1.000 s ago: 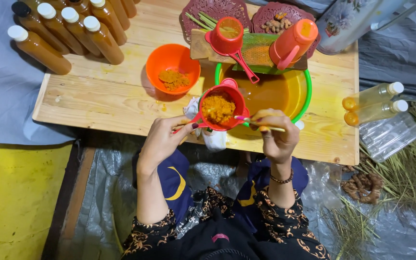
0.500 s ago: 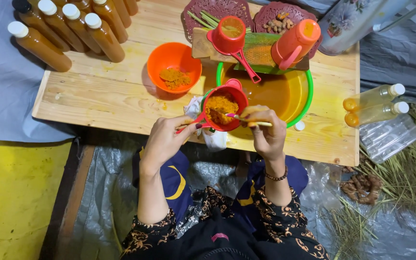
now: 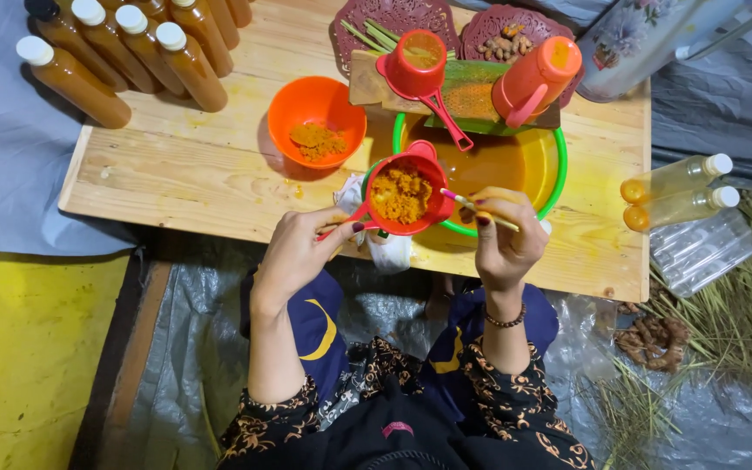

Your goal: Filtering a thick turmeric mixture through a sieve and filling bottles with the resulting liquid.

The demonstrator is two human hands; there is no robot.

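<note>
My left hand (image 3: 296, 251) grips the handle of a red strainer cup (image 3: 402, 193) filled with orange-yellow pulp, held over the near rim of a green basin (image 3: 555, 178) of yellow-brown liquid. My right hand (image 3: 504, 233) holds a thin spoon (image 3: 470, 205) whose tip points into the pulp. Under the strainer a white cloth (image 3: 386, 251) hangs over the table edge.
An orange bowl (image 3: 317, 120) with some pulp sits to the left of the basin. A red cup (image 3: 419, 57) and an orange jug (image 3: 534, 80) rest on a board across the basin. Several filled bottles (image 3: 124, 52) lie at the back left, two bottles (image 3: 677, 193) at the right.
The spoon has pulled back a little from the pulp toward the right. The strainer stays over the basin rim in my left hand.
</note>
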